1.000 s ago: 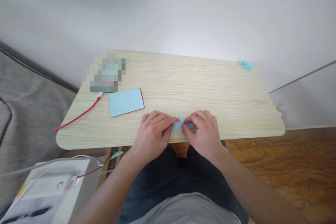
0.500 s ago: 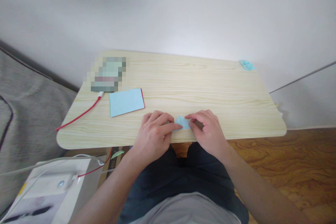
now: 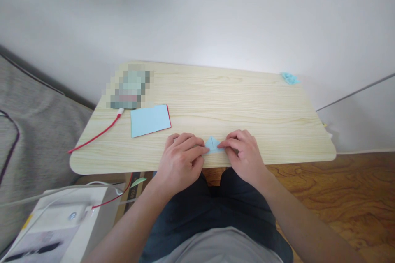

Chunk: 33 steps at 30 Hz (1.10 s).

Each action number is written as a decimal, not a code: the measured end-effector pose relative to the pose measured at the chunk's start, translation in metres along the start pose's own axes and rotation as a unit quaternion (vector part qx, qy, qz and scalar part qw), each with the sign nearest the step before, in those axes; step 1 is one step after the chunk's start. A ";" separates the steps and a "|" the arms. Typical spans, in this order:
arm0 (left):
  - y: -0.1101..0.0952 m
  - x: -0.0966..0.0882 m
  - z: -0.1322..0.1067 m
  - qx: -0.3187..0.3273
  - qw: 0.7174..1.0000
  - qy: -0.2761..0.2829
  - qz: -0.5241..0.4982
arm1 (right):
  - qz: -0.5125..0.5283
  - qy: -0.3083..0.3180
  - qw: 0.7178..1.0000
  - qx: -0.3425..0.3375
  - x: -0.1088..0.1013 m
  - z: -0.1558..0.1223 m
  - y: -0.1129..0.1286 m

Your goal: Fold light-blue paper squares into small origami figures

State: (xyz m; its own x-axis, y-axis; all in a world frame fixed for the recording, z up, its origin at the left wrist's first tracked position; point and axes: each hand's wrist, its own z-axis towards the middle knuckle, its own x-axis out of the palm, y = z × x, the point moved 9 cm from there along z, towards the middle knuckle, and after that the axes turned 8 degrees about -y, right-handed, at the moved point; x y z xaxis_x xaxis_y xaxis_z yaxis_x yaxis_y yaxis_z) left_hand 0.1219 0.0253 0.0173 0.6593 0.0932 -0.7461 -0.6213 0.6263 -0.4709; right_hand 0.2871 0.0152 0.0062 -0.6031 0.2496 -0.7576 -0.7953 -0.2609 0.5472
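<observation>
A small folded piece of light blue paper (image 3: 212,144) lies flat near the front edge of the pale wooden table (image 3: 234,98). My left hand (image 3: 182,160) presses its left corner with curled fingers. My right hand (image 3: 243,152) pinches the paper's right side with thumb and forefinger. Only a small triangular part of the paper shows between the fingertips; the rest is under my hands.
A stack of light blue sheets with a red edge (image 3: 150,120) lies to the left. Behind it a blurred-out object (image 3: 129,89) has a red cable (image 3: 95,136) running off the table's left edge. A small blue paper shape (image 3: 289,77) sits at the far right corner. A white box (image 3: 58,218) stands lower left.
The upright flap of the paper has been pressed down flat into a triangle. My right hand slid a little right and its fingertips now pinch the paper's right side.
</observation>
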 end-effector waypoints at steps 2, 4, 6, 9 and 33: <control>0.000 -0.002 0.000 -0.009 1.000 -0.013 -0.003 | -0.014 -0.005 1.000 -0.005 -0.001 -0.002 0.004; 0.000 -0.003 0.000 -0.016 1.000 -0.017 -0.005 | -0.031 -0.011 0.999 -0.009 -0.001 -0.003 0.010; -0.001 -0.002 0.001 -0.016 1.000 -0.013 -0.004 | -0.043 -0.020 0.999 -0.007 -0.001 -0.003 0.015; -0.002 -0.002 0.002 -0.016 1.000 -0.007 0.000 | -0.048 -0.035 0.998 0.005 0.000 0.000 0.018; 0.001 0.003 0.014 -0.076 0.997 0.033 0.010 | -0.020 -0.046 0.999 0.017 0.004 0.003 0.007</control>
State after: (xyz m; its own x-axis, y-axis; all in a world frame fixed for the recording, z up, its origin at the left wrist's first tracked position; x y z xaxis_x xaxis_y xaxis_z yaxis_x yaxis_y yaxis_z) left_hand 0.1294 0.0373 0.0208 0.6197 0.0511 -0.7832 -0.6949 0.4996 -0.5172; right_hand 0.2783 0.0171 0.0079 -0.5732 0.3446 -0.7434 -0.8191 -0.2172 0.5309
